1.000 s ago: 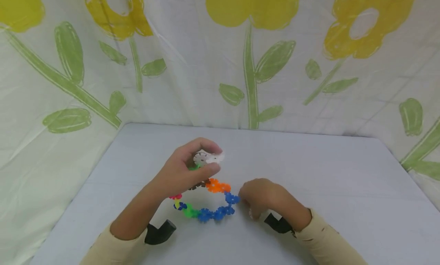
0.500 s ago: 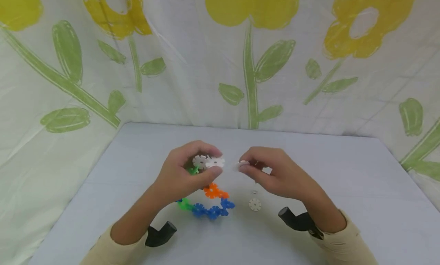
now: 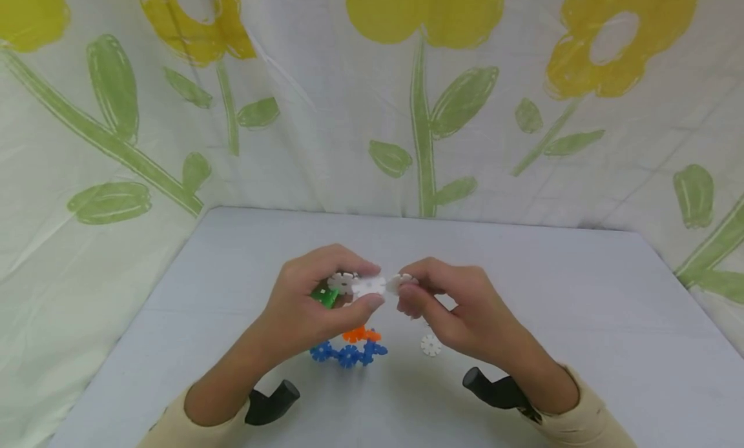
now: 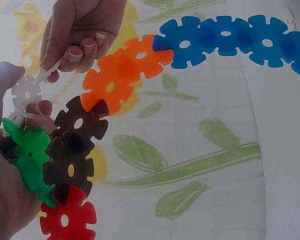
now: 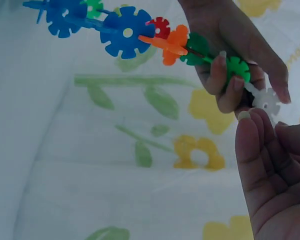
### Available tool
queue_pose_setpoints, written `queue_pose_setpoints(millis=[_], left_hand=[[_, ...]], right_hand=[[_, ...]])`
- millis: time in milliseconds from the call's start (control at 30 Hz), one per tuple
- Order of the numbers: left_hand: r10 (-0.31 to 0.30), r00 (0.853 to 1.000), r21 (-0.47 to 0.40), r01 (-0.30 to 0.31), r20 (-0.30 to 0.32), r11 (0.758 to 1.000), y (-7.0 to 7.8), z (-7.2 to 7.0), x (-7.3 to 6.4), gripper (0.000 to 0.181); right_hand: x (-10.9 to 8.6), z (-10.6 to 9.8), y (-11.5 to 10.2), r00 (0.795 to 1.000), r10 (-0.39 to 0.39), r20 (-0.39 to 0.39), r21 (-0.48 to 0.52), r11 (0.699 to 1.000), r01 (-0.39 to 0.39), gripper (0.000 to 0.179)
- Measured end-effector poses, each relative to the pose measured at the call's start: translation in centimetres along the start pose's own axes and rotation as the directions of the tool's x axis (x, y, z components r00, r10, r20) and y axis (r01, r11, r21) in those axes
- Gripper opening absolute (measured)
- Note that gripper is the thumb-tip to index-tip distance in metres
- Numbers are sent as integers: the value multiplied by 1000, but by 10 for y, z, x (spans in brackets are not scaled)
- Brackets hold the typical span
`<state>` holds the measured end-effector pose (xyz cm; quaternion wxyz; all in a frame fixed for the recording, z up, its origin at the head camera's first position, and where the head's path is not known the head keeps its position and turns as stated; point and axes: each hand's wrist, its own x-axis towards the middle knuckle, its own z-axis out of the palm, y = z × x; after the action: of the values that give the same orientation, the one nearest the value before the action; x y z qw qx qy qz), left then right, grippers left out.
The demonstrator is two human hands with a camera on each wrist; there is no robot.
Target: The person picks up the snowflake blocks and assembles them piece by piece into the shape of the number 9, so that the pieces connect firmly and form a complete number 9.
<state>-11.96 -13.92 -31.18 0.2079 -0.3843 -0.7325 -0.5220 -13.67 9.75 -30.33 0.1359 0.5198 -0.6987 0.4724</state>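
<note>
In the head view, my left hand pinches a white notched disc between thumb and fingers. That disc belongs to a linked chain of snowflake-shaped discs. From the left hand hang green discs, brown discs, a red disc, orange discs and blue discs. My right hand pinches another white disc, its edge meeting the first disc's edge. Fingers partly cover both discs, so how deeply the notches engage cannot be told.
A loose white disc lies on the pale table below my right hand. Behind the table hangs a white curtain printed with yellow flowers. Each wrist carries a black mount.
My right hand has risen from the table with a white disc and moved left to the chain's white end. The loose disc has come into view, and the chain has shifted slightly.
</note>
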Motion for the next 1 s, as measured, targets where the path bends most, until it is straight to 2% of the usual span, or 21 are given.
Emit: queue_pose_setpoints(millis=[300, 533, 800, 1000], left_hand=[[-10, 1000, -110, 12, 23, 994, 2, 4, 1, 29], [-8, 1000, -132, 10, 17, 991, 3, 5, -1, 30], [-1, 999, -116, 5, 34, 993, 0, 4, 0, 29], [-90, 993, -67, 94, 72, 993, 2, 2, -1, 39]], right_hand=[[-2, 9, -3, 999, 5, -45, -21, 1000, -6, 14], [-4, 19, -3, 996, 7, -86, 35, 999, -4, 14], [-2, 14, 2, 1000, -6, -21, 44, 999, 7, 15], [-1, 6, 3, 999, 6, 49, 33, 999, -7, 10]])
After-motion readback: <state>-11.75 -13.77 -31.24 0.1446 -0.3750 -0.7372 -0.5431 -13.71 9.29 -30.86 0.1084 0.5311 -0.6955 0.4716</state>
